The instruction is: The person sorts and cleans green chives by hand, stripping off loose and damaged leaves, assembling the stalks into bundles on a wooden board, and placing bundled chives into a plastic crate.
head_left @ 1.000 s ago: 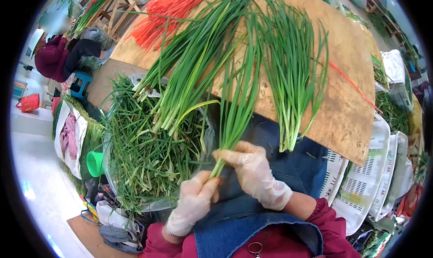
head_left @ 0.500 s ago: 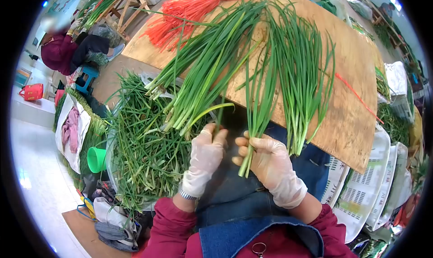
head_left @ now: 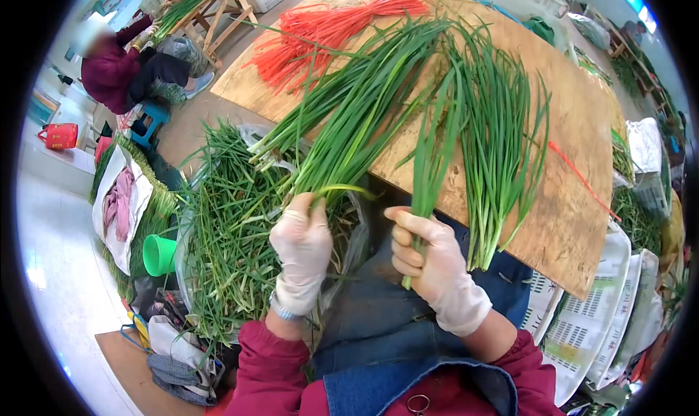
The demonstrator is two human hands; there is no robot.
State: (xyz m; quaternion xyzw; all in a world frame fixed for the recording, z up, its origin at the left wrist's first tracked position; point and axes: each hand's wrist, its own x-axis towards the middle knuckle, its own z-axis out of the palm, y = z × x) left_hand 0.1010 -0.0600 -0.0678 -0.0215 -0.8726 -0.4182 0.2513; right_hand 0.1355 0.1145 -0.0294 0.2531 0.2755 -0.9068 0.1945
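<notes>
My right hand (head_left: 440,267), in a thin whitish glove, is closed around the lower stems of a small bunch of garlic chives (head_left: 435,165). Its leaves reach up over the table edge. My left hand (head_left: 300,248), gloved too, has its fingers pinched at the stem ends of a larger pile of garlic chives (head_left: 364,96), near a yellowed leaf (head_left: 346,189). How many stems it grips is hidden. To the right of my right hand, another bunch of garlic chives (head_left: 499,139) lies with its white ends over the table's near edge.
A bundle of red ties (head_left: 313,41) lies on the wooden table (head_left: 575,197), with one loose tie (head_left: 582,179) at right. Left of my lap stands a bag of loose leaves (head_left: 240,241), beside a green cup (head_left: 159,254). White crates (head_left: 582,329) stand at right. A co-worker (head_left: 113,70) sits at upper left.
My left hand has moved left and up to the stem ends of the pile. My right hand has shifted slightly right with its bunch. The view has shifted a little.
</notes>
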